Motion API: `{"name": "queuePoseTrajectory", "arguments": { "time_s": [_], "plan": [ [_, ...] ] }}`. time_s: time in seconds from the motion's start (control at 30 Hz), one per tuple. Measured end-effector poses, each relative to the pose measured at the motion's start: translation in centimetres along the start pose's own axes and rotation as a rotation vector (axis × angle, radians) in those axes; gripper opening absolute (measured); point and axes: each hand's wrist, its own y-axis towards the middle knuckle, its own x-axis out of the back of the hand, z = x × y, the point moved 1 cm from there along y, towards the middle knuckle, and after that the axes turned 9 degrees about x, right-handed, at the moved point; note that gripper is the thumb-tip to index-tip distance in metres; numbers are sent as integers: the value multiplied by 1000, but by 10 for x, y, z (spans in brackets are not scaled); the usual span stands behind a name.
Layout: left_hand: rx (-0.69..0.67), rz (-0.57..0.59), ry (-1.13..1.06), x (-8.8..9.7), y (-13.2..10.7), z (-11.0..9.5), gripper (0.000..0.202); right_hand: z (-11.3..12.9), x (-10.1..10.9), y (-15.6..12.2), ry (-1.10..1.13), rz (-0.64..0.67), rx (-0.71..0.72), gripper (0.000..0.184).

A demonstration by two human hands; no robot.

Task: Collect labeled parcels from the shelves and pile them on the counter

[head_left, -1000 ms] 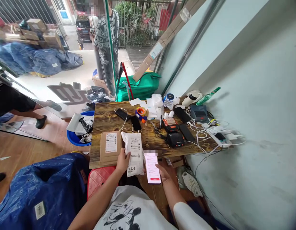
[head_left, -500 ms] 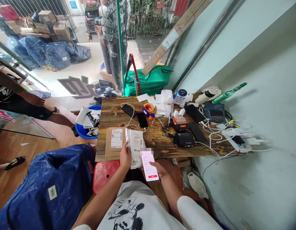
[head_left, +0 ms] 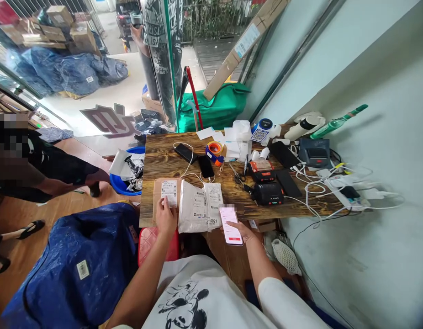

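Note:
My left hand (head_left: 166,215) rests over the lower part of a flat brown cardboard parcel (head_left: 157,189), its fingers touching the white shipping label (head_left: 169,188). Just right of it lie two white plastic mailer bags with printed labels. The wider mailer bag (head_left: 192,205) is at the left, and the narrower one (head_left: 214,196), marked 4021 near its bottom, sits against its right side. At the front edge of the table, my right hand (head_left: 244,232) grips a smartphone (head_left: 231,228) with a lit white screen and a red button, thumb over the glass.
The wooden table (head_left: 160,155) also bears two black phones on cables, tape rolls (head_left: 214,150), scissors (head_left: 237,176), two portable label printers (head_left: 268,193) and tangled white cables (head_left: 310,192). A blue bin (head_left: 117,186) and blue sack (head_left: 105,256) stand left, near another person's legs.
My left hand has moved left from the white mailer bags onto the cardboard parcel. The narrower mailer bag has shifted right, uncovering the wider one. My right hand with the smartphone has moved right.

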Motion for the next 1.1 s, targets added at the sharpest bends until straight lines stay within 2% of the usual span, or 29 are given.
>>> {"name": "queuePoseTrajectory", "arguments": {
  "time_s": [0.17,0.43,0.77,0.97,1.1],
  "plan": [
    [-41,106,176,6,21,0,54,-21,3,8,45,-21,-30,49],
    [-38,141,220,3,23,0,58,-15,3,8,54,-34,-61,49],
    [-85,146,194,10,20,0,55,-12,1,6,40,-28,-42,47],
    [-132,128,218,6,-1,-4,83,-9,-2,7,44,-32,-38,44],
    [-143,72,233,0,-7,1,72,-8,-4,6,76,-25,-45,45]
  ]
}}
